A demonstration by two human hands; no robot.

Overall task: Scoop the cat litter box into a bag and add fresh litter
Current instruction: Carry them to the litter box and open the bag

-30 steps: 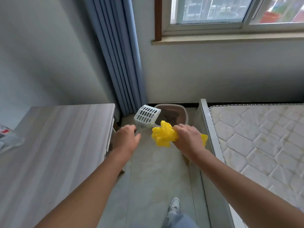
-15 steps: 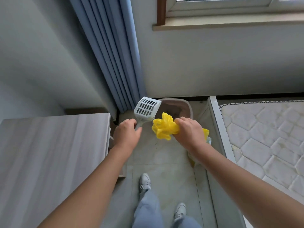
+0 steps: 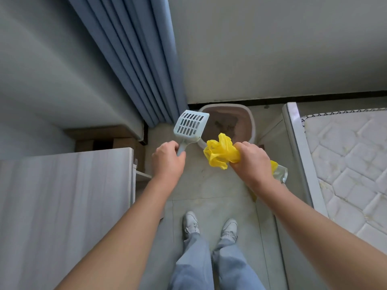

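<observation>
A beige litter box [image 3: 250, 120] with brownish litter sits on the floor against the far wall, next to the curtain. My left hand [image 3: 167, 159] is closed around the handle of a pale blue slotted scoop [image 3: 190, 125], whose head is raised over the box's near left rim. My right hand [image 3: 250, 159] clutches a crumpled yellow plastic bag [image 3: 219, 152] in front of the box. Under that hand a clear package with a yellow part [image 3: 279, 173] shows partly; what it is I cannot tell.
A blue curtain [image 3: 134, 59] hangs at the back left. A pale wooden cabinet top [image 3: 62, 206] fills the left side. A white bed frame [image 3: 297, 155] with a quilted mattress [image 3: 351, 164] borders the right. My feet stand on the narrow tiled floor [image 3: 211, 191] between them.
The view has tilted down and moved closer to the litter box; the window has left the frame and both feet now show. Both hands keep their hold on the scoop and bag.
</observation>
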